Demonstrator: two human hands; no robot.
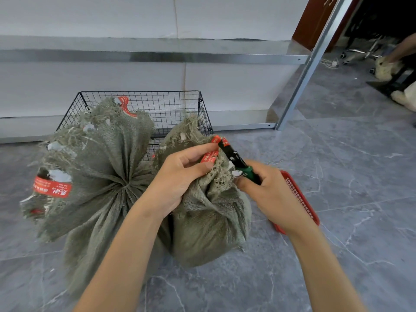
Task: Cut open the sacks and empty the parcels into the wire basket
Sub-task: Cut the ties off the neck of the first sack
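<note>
White print is borne on a red tape strip (52, 188) stuck to the left-hand sack (101, 167) and on another red strip (209, 155) at the neck of the right-hand sack (209, 228), but no word, brand or number can be read.

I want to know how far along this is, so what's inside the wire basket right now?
No parcels show in the visible part of the wire basket, only bare mesh. The left sack and the right sack in front hide its left side and front floor.
</note>
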